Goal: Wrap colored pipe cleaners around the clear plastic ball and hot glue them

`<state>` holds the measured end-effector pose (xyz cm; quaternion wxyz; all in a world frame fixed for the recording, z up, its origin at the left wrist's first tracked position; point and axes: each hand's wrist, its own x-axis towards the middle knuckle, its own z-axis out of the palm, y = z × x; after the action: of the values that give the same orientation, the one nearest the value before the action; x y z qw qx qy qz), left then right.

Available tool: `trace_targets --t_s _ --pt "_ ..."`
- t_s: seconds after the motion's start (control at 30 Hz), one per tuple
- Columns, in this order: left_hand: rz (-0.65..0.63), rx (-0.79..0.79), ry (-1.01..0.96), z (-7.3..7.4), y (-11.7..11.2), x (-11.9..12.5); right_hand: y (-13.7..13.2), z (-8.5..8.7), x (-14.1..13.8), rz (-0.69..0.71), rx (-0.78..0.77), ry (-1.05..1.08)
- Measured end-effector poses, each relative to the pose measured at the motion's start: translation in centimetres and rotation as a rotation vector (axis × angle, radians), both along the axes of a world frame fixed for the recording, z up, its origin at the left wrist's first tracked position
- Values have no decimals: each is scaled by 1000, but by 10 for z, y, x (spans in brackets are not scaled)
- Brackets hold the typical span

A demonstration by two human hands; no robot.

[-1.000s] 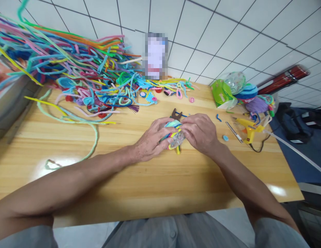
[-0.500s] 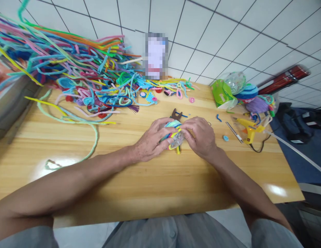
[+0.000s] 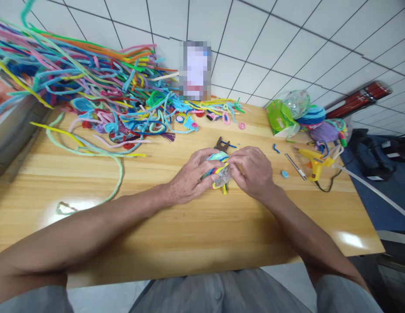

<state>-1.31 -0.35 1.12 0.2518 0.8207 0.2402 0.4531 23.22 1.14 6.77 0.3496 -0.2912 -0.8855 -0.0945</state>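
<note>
While both hands press in, fingers (image 3: 211,166) enclose the pipe-cleaner ball (image 3: 221,170).

A heap of pipe cleaners (image 3: 91,87) covers the desk's (image 3: 189,234) far left corner; 1 pale green strand (image 3: 121,171) trails toward the near edge. Pliers (image 3: 222,144) lie mid-desk. By the right edge: a yellow glue gun (image 3: 315,165) and perhaps a knife (image 3: 295,166). A green pouch (image 3: 278,119) and clear ball (image 3: 296,103) sit at the far right corner.
</note>
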Motion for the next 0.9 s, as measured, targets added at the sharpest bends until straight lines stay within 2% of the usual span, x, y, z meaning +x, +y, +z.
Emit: trace_targets --t_s 0.43,0.6,0.9 --pt "14 5 5 0 0 0 -9 -3 -15 -121 -53 96" --pt "14 5 2 1 0 0 -14 -4 -9 -144 -92 149" --pt "25 20 3 0 0 1 -21 -9 -7 -59 20 69"
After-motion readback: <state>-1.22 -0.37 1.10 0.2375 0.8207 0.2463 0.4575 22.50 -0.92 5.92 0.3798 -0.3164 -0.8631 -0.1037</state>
